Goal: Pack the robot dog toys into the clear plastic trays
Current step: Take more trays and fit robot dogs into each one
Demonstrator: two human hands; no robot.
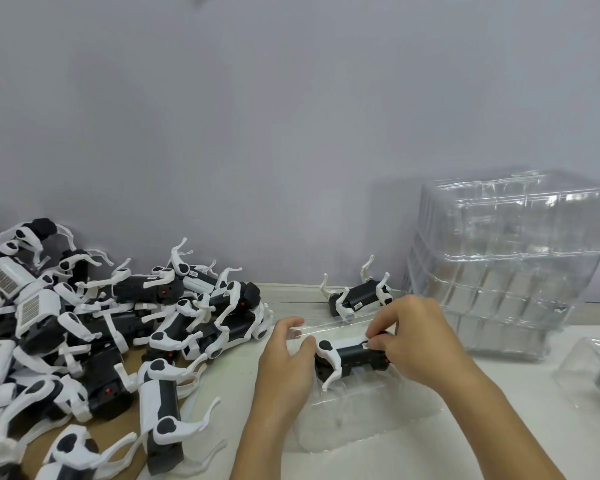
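Robot dog toy (352,355): sits in our clear tray (371,410), mid-surface
Right hand (413,337): we're pinching the toy's back end
Left hand (286,355): curled round the tray's left edge
Pile (84,334): loads more dogs on our left
Tray stack (506,268): right, by the wall

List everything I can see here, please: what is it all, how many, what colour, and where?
Pile of robot dog toys: too many to count, black and white, heaped at left.
Lone toy: one, black and white, legs up, near the wall.
Held toy: one, black and white, centre, over a tray.
Clear tray: one, see-through, under the hands.
Stack of clear trays: several, see-through, at right.
Another clear piece: one, far right, partly cut off.
Table: white.
Left hand: on the tray's edge.
Right hand: gripping the held toy.
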